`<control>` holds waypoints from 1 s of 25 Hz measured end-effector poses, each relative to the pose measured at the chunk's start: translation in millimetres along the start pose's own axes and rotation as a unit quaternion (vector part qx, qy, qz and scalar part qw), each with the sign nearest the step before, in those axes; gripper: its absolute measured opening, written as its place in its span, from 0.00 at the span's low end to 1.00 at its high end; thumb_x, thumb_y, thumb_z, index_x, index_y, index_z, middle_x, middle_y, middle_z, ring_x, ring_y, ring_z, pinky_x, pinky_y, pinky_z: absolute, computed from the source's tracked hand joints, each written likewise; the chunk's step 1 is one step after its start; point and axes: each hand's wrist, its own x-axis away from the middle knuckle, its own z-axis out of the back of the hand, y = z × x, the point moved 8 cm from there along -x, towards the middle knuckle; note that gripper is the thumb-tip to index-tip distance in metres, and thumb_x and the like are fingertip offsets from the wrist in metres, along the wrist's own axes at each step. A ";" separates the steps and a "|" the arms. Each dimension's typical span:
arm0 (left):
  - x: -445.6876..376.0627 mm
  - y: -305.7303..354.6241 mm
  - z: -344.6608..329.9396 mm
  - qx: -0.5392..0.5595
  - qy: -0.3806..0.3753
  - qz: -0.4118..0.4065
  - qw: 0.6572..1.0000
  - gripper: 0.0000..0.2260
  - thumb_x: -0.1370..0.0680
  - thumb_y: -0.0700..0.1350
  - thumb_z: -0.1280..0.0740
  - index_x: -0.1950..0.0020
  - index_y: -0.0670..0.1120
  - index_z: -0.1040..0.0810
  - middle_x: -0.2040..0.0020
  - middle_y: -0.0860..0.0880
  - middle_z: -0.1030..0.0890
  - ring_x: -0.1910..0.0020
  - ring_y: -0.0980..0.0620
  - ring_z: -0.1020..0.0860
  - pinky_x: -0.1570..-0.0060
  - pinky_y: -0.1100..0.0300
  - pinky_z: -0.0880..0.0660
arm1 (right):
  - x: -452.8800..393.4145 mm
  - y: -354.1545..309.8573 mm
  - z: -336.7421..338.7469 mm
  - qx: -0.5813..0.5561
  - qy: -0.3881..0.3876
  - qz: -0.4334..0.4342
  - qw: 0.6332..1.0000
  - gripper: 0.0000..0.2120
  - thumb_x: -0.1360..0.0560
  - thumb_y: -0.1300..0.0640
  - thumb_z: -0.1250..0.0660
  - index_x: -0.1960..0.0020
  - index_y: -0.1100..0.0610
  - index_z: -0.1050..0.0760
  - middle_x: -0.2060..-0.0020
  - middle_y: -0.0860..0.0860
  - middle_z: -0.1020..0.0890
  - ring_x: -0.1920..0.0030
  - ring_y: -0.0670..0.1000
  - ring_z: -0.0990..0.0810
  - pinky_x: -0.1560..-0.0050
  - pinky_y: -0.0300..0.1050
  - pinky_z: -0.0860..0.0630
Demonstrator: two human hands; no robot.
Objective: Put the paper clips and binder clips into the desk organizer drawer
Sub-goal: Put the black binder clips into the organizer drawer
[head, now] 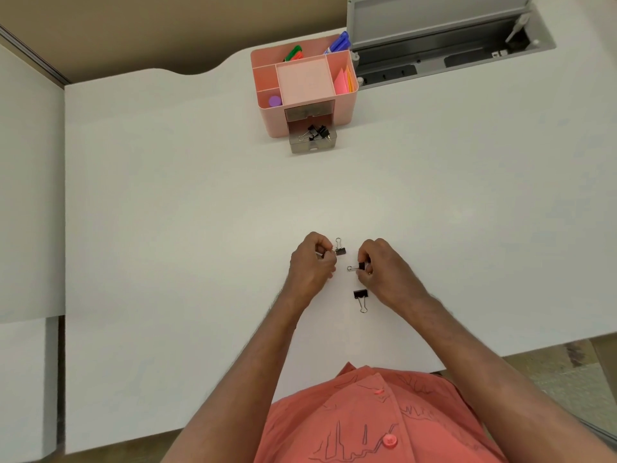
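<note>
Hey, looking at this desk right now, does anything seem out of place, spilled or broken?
Nothing looks damaged or spilled. The organizer stands upright, and its lower drawer is pulled open with binder clips inside. One binder clip lies loose on the desk near the hands, which fits the sorting under way.

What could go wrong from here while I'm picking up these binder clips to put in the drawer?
The open drawer sits far across the desk, so a clip pinched in the left hand or right hand could slip during the carry. The third binder clip lies near your right wrist and could get swept aside or forgotten.
</note>
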 end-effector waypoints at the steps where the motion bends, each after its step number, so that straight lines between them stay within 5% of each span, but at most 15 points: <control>1: -1.1 3.6 -1.1 -0.009 -0.003 -0.004 1.000 0.09 0.23 0.36 0.38 0.49 0.48 0.24 0.58 0.51 0.22 0.64 0.53 0.23 0.65 0.61 0.24 | -1.5 3.6 2.1 -0.022 0.004 -0.012 1.000 0.08 0.25 0.63 0.32 0.53 0.53 0.29 0.56 0.48 0.25 0.60 0.51 0.24 0.60 0.45 0.26; 4: -6.0 14.0 -7.2 -0.102 -0.018 -0.038 0.994 0.14 0.26 0.34 0.39 0.48 0.51 0.23 0.55 0.52 0.26 0.63 0.58 0.28 0.65 0.66 0.32 | -4.5 21.0 4.4 -0.141 -0.005 -0.098 0.985 0.07 0.27 0.64 0.33 0.55 0.53 0.26 0.59 0.50 0.20 0.62 0.49 0.24 0.62 0.41 0.27; 7: -8.6 22.7 -16.3 -0.173 -0.019 -0.070 0.982 0.07 0.25 0.38 0.33 0.50 0.50 0.24 0.51 0.50 0.28 0.62 0.59 0.28 0.67 0.70 0.34 | -5.4 33.5 0.6 -0.365 -0.016 -0.193 0.911 0.08 0.24 0.69 0.36 0.56 0.57 0.26 0.56 0.55 0.17 0.59 0.51 0.19 0.53 0.46 0.19; 12: -6.5 31.0 -30.2 -0.325 0.018 -0.128 0.937 0.04 0.21 0.37 0.34 0.52 0.43 0.28 0.50 0.46 0.28 0.54 0.46 0.28 0.60 0.56 0.34 | -19.6 33.8 15.8 -0.535 0.007 -0.221 0.815 0.10 0.24 0.73 0.38 0.56 0.59 0.24 0.55 0.57 0.21 0.57 0.52 0.19 0.50 0.43 0.17; 15: -6.0 36.0 -34.6 -0.354 0.027 -0.129 0.926 0.08 0.23 0.31 0.41 0.49 0.42 0.29 0.50 0.44 0.26 0.53 0.43 0.27 0.61 0.54 0.36 | -38.4 25.6 27.6 -0.504 0.007 -0.202 0.840 0.10 0.24 0.72 0.31 0.51 0.58 0.21 0.53 0.54 0.21 0.52 0.52 0.19 0.40 0.46 0.19; 18: -7.5 37.8 -34.6 -0.330 0.006 -0.133 0.935 0.14 0.24 0.29 0.42 0.42 0.43 0.28 0.48 0.44 0.26 0.51 0.44 0.25 0.58 0.51 0.27 | -66.5 1.9 41.6 -0.433 0.025 -0.158 0.887 0.10 0.24 0.68 0.28 0.49 0.54 0.20 0.51 0.50 0.19 0.47 0.50 0.19 0.37 0.46 0.21; 21: -13.6 32.4 -30.6 -0.315 -0.015 -0.127 0.940 0.16 0.23 0.30 0.41 0.39 0.44 0.24 0.44 0.46 0.26 0.49 0.47 0.23 0.52 0.52 0.22 | -105.0 -32.8 66.3 -0.390 0.076 -0.092 0.913 0.10 0.24 0.67 0.29 0.53 0.52 0.19 0.55 0.48 0.17 0.50 0.48 0.17 0.44 0.39 0.20; 25: -29.8 20.1 -7.2 -0.207 -0.003 -0.053 0.977 0.11 0.20 0.34 0.37 0.44 0.45 0.18 0.46 0.48 0.21 0.57 0.59 0.24 0.64 0.73 0.31 | -162.9 -90.5 110.0 -0.165 0.151 0.029 0.974 0.09 0.23 0.64 0.31 0.50 0.51 0.18 0.55 0.44 0.17 0.57 0.42 0.20 0.57 0.27 0.26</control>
